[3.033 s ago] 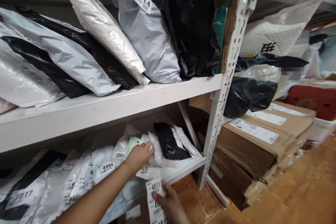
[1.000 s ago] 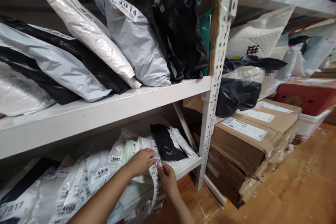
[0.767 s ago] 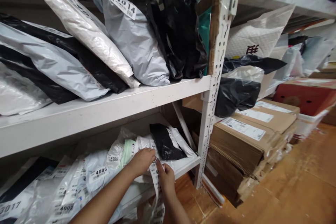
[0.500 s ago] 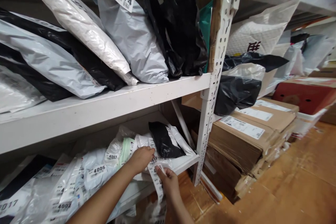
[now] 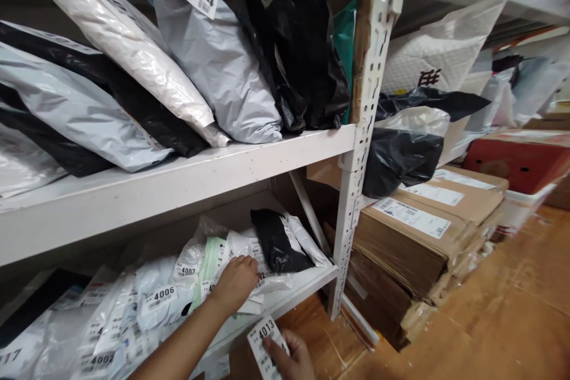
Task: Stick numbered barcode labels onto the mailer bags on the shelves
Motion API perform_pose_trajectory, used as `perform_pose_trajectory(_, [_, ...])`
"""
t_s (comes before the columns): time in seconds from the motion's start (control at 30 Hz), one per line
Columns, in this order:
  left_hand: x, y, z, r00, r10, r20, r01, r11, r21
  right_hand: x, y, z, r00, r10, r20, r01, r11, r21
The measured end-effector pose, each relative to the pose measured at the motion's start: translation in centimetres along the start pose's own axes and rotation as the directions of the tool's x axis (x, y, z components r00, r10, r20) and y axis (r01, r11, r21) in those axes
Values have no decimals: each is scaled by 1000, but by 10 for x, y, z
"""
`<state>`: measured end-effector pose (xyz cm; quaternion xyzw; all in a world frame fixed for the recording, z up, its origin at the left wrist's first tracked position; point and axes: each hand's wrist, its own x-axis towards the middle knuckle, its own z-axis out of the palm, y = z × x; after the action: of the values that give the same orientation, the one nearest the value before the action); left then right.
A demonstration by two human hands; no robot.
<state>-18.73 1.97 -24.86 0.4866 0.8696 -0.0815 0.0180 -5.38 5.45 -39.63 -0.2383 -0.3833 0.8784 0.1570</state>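
Observation:
On the lower shelf my left hand is closed, its curled fingers against a whitish plastic mailer bag. A label ending in 12 shows just beyond those fingers; the fingertips are partly hidden. Lower down, in front of the shelf edge, my right hand pinches a strip of white number labels between thumb and fingers. Its top label reads 4013. Left of my left hand stand a pale green parcel, a clear bag labelled 4007 and a pale blue bag labelled 4006.
A black mailer bag leans at the lower shelf's right end. Grey, white and black mailers, one labelled 4014, fill the upper shelf. A perforated white post stands before stacked flat cartons and a red box.
My right hand has moved down with the label strip, away from the mailer bag. My left hand has shifted slightly down and left, staying at the bag. The view has moved slightly.

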Motion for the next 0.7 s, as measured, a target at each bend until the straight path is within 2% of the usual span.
perform_pose_trajectory(0.07, [-4, 1, 4, 995, -77, -60, 79, 997, 27, -7, -6, -6, 996, -56, 67, 53, 998, 39])
perform_pose_trajectory(0.13, [-6, -1, 8, 975, -160, -152, 173, 982, 77, -11, -23, -12, 971, -114, 210, 101, 992, 69])
perform_pose_trajectory(0.2, [-4, -4, 9, 952, -144, -271, 180, 977, 115, -11, -48, -15, 938, -151, 311, 140, 988, 60])
perform_pose_trajectory(0.23, [-2, -5, 7, 952, -62, -300, 100, 989, 111, -9, -62, -15, 936, -168, 310, 164, 986, 39])
perform_pose_trajectory(0.3, [5, -4, 0, 947, 174, -269, -180, 984, 3, -2, -85, -11, 942, -235, 241, 243, 970, -4])
perform_pose_trajectory(0.33, [10, -2, -5, 940, 259, -220, -289, 951, -115, 4, -94, -7, 942, -272, 198, 283, 959, -25])
perform_pose_trajectory(0.37, [15, 1, -11, 944, 286, -162, -321, 909, -265, 11, -100, -2, 939, -302, 165, 313, 949, -45])
perform_pose_trajectory(0.43, [24, 7, -21, 979, 193, -62, -195, 818, -542, 27, -106, 8, 936, -332, 120, 343, 936, -81])
perform_pose_trajectory(0.5, [33, 12, -28, 996, 84, -18, -74, 730, -680, 43, -105, 16, 938, -336, 83, 344, 932, -114])
perform_pose_trajectory(0.57, [40, 13, -29, 998, 68, -20, -61, 697, -714, 54, -102, 22, 940, -337, 51, 341, 927, -155])
perform_pose_trajectory(0.7, [49, 8, -26, 997, 71, -4, -55, 737, -673, 63, -98, 25, 939, -343, -21, 330, 917, -226])
